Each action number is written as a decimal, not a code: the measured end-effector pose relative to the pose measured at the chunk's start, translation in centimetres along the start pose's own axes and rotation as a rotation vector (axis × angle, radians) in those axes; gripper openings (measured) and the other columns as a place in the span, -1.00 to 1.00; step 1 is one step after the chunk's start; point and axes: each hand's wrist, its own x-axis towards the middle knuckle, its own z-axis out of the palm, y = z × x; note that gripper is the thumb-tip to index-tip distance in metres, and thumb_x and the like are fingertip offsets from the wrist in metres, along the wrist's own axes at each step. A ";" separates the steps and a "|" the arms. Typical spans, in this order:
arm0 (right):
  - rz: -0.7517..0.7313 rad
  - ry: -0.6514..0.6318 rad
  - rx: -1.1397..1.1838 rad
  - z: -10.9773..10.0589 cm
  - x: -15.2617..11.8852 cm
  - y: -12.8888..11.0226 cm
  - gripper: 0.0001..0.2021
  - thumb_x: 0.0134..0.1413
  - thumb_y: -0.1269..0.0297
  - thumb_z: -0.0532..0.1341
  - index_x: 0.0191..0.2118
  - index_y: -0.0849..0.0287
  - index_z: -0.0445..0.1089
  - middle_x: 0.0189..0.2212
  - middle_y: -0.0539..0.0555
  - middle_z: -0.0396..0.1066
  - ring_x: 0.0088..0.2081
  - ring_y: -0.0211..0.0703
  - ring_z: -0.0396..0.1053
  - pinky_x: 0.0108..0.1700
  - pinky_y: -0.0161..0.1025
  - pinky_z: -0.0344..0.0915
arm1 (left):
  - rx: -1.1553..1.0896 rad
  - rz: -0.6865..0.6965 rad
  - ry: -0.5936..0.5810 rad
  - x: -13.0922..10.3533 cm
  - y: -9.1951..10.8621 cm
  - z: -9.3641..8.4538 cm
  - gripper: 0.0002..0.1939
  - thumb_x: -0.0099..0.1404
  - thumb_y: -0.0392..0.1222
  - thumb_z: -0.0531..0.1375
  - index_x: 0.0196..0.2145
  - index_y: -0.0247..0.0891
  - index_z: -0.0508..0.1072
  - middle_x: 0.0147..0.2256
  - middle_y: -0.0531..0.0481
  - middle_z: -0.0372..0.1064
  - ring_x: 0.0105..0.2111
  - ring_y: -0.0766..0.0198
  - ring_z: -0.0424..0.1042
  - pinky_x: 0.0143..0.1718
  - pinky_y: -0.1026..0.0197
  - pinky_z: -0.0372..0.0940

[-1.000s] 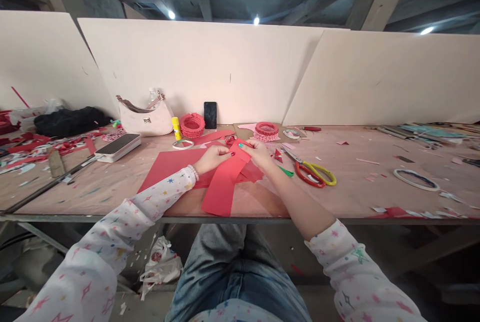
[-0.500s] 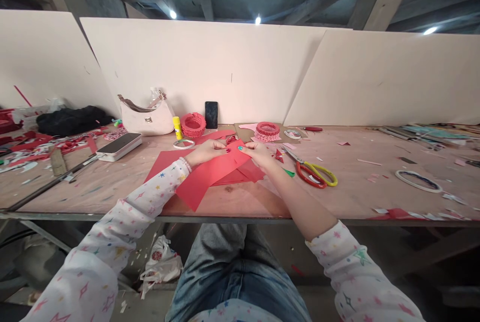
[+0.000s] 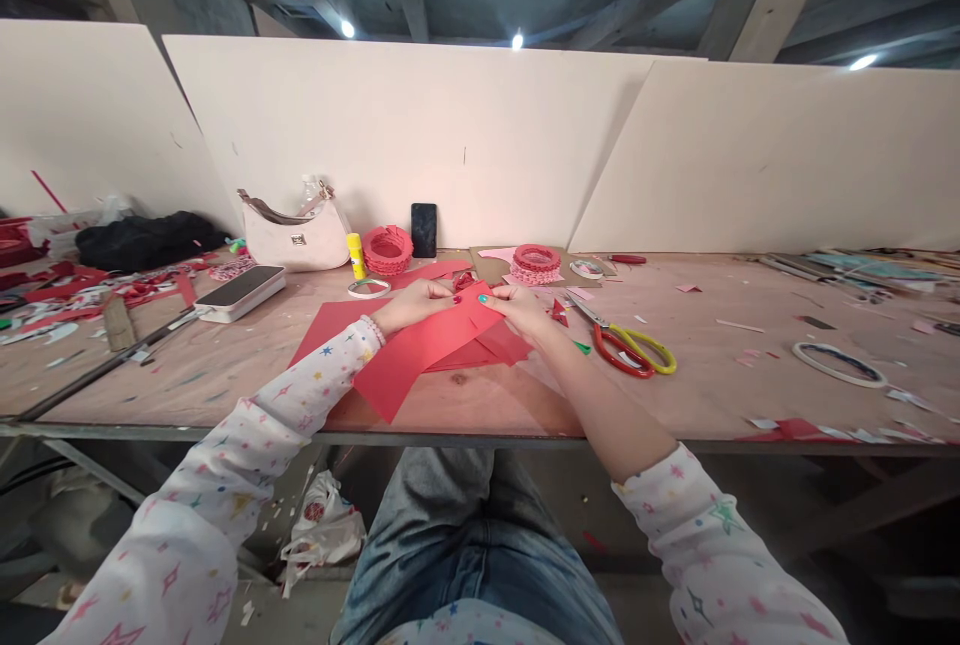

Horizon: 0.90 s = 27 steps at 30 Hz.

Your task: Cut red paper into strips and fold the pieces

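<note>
A long strip of red paper (image 3: 409, 360) slants across the front of the table between my hands. My left hand (image 3: 418, 305) is closed on the strip's upper edge, its fingertips pinching near the far end. Facing it, my right hand (image 3: 521, 310) grips the strip's far right corner, thumb on top. More red paper sheets (image 3: 328, 325) lie beneath on the table. To the right of my right hand rest scissors (image 3: 630, 347) with one red and one yellow handle loop. Beyond the hands stands a red and pink folded-paper ring (image 3: 536, 263).
A second red paper ring (image 3: 387, 250), a yellow glue stick (image 3: 356, 256) and a black phone (image 3: 424, 230) stand at the back. Left of them are a white handbag (image 3: 294, 235) and a white box-like device (image 3: 240, 295). A white oval ring (image 3: 838, 364) lies far right among paper scraps.
Hardly anything differs: both hands keep their hold on the red paper strip, and the whole view has shifted very slightly.
</note>
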 end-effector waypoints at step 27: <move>-0.142 0.109 -0.074 0.5 0.2 0.0 -0.76 -0.08 0.13 0.12 -0.46 0.18 0.43 -0.44 0.03 0.41 -0.38 -0.17 0.28 -0.34 -0.27 0.16 | 0.076 -0.024 -0.022 -0.4 0.4 0.8 -0.62 0.12 -0.01 0.08 -0.68 -0.35 0.26 -0.65 0.10 0.07 -0.62 0.45 0.02 -0.62 0.36 -0.09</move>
